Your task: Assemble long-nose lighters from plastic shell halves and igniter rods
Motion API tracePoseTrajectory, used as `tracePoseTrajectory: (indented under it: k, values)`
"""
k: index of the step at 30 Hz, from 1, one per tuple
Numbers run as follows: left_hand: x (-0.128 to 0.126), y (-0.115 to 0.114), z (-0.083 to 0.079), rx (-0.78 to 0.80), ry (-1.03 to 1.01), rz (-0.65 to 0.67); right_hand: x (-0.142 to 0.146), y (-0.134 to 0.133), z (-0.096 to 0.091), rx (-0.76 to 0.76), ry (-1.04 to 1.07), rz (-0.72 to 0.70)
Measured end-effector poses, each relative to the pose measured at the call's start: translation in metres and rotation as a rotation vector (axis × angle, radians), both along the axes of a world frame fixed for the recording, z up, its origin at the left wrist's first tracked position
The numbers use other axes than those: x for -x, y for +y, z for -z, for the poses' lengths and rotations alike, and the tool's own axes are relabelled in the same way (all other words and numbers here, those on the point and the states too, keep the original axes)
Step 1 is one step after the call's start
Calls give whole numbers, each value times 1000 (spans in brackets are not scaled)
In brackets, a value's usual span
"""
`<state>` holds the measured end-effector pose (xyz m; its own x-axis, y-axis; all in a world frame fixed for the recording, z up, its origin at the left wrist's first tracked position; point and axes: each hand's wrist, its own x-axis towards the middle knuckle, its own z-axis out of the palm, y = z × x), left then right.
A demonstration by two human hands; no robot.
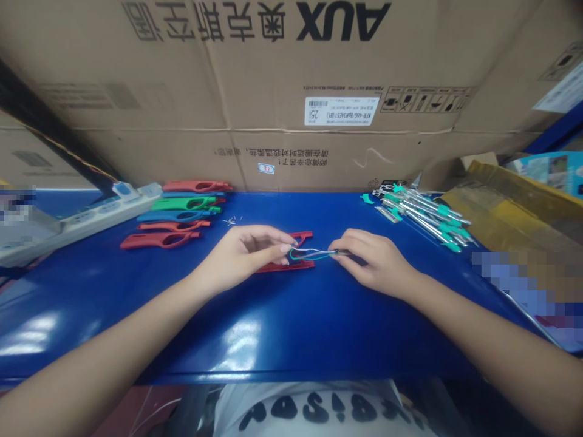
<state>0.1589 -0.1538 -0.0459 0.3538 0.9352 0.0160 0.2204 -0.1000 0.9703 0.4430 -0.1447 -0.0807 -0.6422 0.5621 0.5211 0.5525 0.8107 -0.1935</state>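
Thin white and green wires (313, 250) stretch between my two hands, just above the table's middle. My left hand (246, 252) is closed, thumb and fingers pinching the left end of the wires. The fingers of my right hand (373, 261) close on the other end, where a slim metallic part partly shows; its full shape is hidden. Below my left hand lie two red plastic pieces, one red piece (304, 235) behind the wires and a red lighter-like half shell (300, 265) in front. My left fingers partly cover both.
Red, blue, green and orange plastic handle shells (184, 204) lie in a row at left, beside a white power strip (107, 209). Small white bits (232, 221) lie nearby. Metal rods with green parts (421, 215) are piled at right, near a taped carton (514, 206). Cardboard (255, 109) walls the back.
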Motion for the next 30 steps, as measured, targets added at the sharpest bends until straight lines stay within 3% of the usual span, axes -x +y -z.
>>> tracePoseTrajectory:
  k: [5, 9, 12, 17, 20, 23, 30]
  values:
    - [4, 3, 2, 3, 6, 15, 1, 0, 1, 6, -17, -6]
    - [12, 10, 3, -67, 127, 71, 10, 2, 3, -23, -210, 7]
    - [19, 14, 1, -107, 205, 91, 19, 3, 3, 95, -258, 27]
    - [33, 16, -1, -169, 283, 47, 32, 7, 4, 329, -120, -102]
    - [40, 18, 2, -204, 319, 38, 35, 10, 6, 333, 24, -149]
    - [44, 20, 8, -227, 348, 54, 35, 9, 11, 351, 105, -104]
    - [40, 19, 16, -320, 431, 99, 27, 7, 16, 392, 122, -86]
